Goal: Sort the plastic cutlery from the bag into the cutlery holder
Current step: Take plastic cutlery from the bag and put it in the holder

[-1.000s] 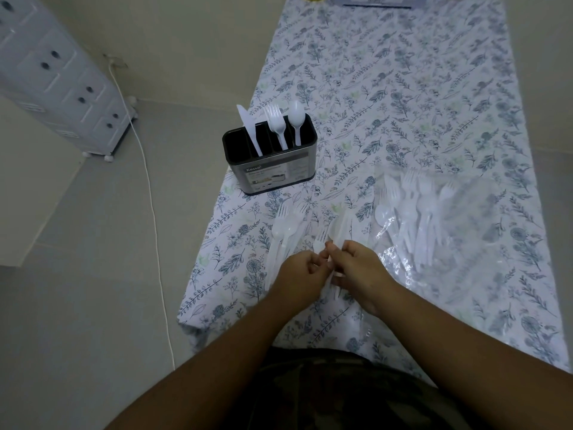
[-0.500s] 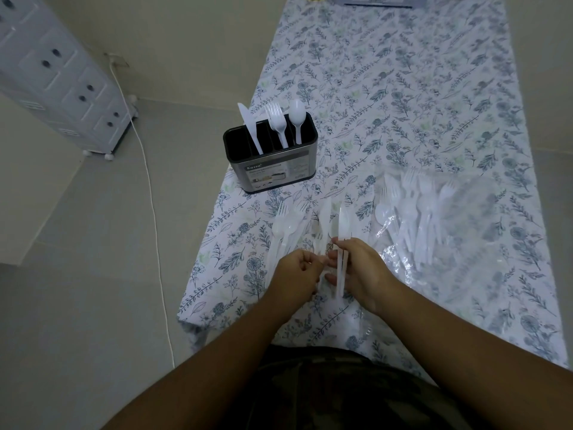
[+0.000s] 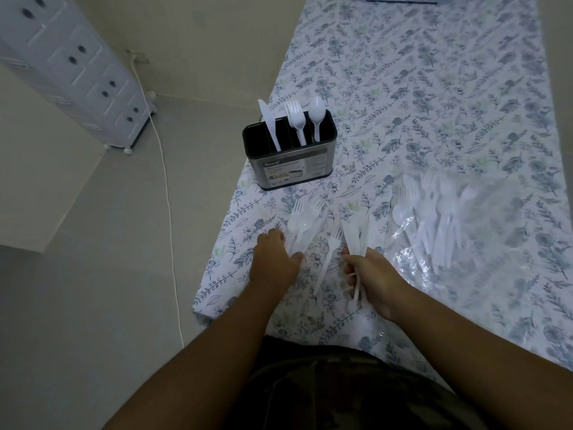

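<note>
A black and steel cutlery holder (image 3: 291, 162) stands near the table's left edge, with a white knife (image 3: 269, 122), fork (image 3: 296, 117) and spoon (image 3: 317, 114) upright in separate slots. My right hand (image 3: 372, 273) is shut on a few white plastic knives (image 3: 356, 234). My left hand (image 3: 274, 259) lies with fingers spread on a small pile of spoons and forks (image 3: 302, 225) on the cloth. A single fork (image 3: 328, 256) lies between my hands. A clear plastic bag (image 3: 483, 218) holding several white pieces lies to the right.
The table (image 3: 434, 88) has a floral cloth, and its left edge runs just beside the holder. A white drawer cabinet (image 3: 71, 63) and a white cable (image 3: 167, 193) are on the grey floor at left.
My hands have parted: the left moved left onto the spoon and fork pile, the right stays closed on the knives. One fork now lies loose between them.
</note>
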`<state>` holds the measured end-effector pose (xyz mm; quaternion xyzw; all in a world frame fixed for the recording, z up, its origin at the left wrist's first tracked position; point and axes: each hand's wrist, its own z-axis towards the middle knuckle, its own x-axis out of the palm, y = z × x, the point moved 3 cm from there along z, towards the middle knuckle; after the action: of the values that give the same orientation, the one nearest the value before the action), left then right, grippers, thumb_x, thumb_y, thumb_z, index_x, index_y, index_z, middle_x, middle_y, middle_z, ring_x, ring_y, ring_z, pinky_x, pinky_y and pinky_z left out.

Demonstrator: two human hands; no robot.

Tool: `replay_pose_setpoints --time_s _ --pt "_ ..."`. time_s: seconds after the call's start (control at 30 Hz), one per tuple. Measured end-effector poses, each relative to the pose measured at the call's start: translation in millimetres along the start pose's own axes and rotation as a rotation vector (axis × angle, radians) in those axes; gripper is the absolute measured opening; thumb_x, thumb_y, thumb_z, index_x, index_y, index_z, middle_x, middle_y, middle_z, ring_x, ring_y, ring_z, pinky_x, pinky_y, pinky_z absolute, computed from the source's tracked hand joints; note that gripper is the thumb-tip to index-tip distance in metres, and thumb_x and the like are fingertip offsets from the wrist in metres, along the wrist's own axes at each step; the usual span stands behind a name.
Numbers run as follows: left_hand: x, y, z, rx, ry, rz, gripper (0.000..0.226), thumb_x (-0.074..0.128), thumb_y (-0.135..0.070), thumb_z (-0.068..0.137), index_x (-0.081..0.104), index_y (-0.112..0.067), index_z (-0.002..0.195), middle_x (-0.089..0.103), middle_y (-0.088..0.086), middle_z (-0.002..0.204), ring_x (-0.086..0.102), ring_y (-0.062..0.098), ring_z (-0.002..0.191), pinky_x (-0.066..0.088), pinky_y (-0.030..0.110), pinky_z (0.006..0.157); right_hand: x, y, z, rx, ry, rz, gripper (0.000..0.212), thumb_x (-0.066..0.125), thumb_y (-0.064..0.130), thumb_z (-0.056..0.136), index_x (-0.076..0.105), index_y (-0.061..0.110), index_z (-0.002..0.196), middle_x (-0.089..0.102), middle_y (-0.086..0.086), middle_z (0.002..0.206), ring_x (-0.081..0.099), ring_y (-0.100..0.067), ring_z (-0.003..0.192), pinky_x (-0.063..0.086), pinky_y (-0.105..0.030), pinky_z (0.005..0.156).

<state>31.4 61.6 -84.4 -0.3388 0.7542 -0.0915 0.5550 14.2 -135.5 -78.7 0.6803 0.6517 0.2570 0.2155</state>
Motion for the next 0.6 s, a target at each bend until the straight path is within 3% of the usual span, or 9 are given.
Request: replay_pose_setpoints --time_s 0.13,0.23,0.33,0.4,0.47,0.53,0.6 --pt "0.9 -8.2 1.1 0.071 0.071 -0.016 0.013 0.062 -0.02 0.091 0.053 -0.013 0.087 0.052 -0.002 0.077 0.052 0.017 0.072 0.036 0.025 0.058 1.7 0.2 -0.9 0.012 0.026 0.015 0.007 0.054 0.014 0.1 0.06 0.013 0.102 0.053 -0.006 0.073 0.048 -0.02 0.061 0.042 -0.032 0.054" --pt "-0.2 -9.9 -2.6 0.074 0.091 -0.067 0.035 0.062 -0.021 0.093 0.039 -0.019 0.067 0.041 -0.005 0.064 0.038 0.011 0.057 0.027 0.021 0.049 0.2 -0.7 2.0 0.017 0.02 0.027 0.01 0.054 0.014 0.099 0.062 0.012 0.104 0.053 -0.008 0.075 0.049 -0.021 0.061 0.043 -0.034 0.055" --pt "-2.9 -3.6 -8.5 0.038 0.013 -0.145 0.037 0.061 -0.018 0.094 0.04 -0.02 0.064 0.043 -0.005 0.063 0.043 0.012 0.056 0.032 0.013 0.045 -2.1 -0.2 3.7 0.01 -0.001 0.044 0.012 0.054 0.012 0.099 0.062 0.01 0.107 0.054 -0.01 0.078 0.049 -0.022 0.063 0.044 -0.034 0.055" --pt "-5.6 -0.9 -10.0 0.003 -0.043 -0.093 0.024 0.06 -0.029 0.093 0.05 -0.016 0.075 0.054 -0.001 0.075 0.056 0.021 0.071 0.037 0.016 0.053 -3.3 0.5 4.3 0.0 -0.016 0.049 0.013 0.053 0.01 0.099 0.062 0.009 0.107 0.054 -0.01 0.078 0.048 -0.022 0.063 0.044 -0.034 0.054" --pt "-7.9 0.7 -8.6 -0.012 -0.094 0.202 0.036 0.056 -0.047 0.091 0.059 -0.012 0.102 0.061 0.005 0.1 0.059 0.027 0.095 0.05 0.034 0.073 -3.3 1.9 3.9 -0.008 -0.026 0.052 0.014 0.052 0.009 0.099 0.062 0.008 0.108 0.055 -0.011 0.08 0.049 -0.021 0.063 0.045 -0.033 0.054" --pt "-10.7 -0.7 -7.5 -0.013 -0.118 0.352 0.057 0.055 -0.054 0.088 0.052 -0.014 0.128 0.056 0.007 0.122 0.053 0.028 0.114 0.048 0.044 0.088 -2.5 3.6 2.9 -0.012 -0.031 0.052 0.013 0.052 0.008 0.098 0.061 0.009 0.106 0.055 -0.011 0.081 0.05 -0.021 0.063 0.045 -0.032 0.053" --pt "-14.8 -5.1 -8.1 -0.01 -0.161 0.292 0.065 0.062 -0.053 0.086 0.043 -0.017 0.137 0.05 0.006 0.129 0.05 0.026 0.12 0.046 0.046 0.092 -1.8 5.9 1.7 -0.019 -0.032 0.046 0.011 0.052 0.008 0.098 0.061 0.011 0.104 0.056 -0.011 0.082 0.05 -0.021 0.063 0.045 -0.032 0.053"
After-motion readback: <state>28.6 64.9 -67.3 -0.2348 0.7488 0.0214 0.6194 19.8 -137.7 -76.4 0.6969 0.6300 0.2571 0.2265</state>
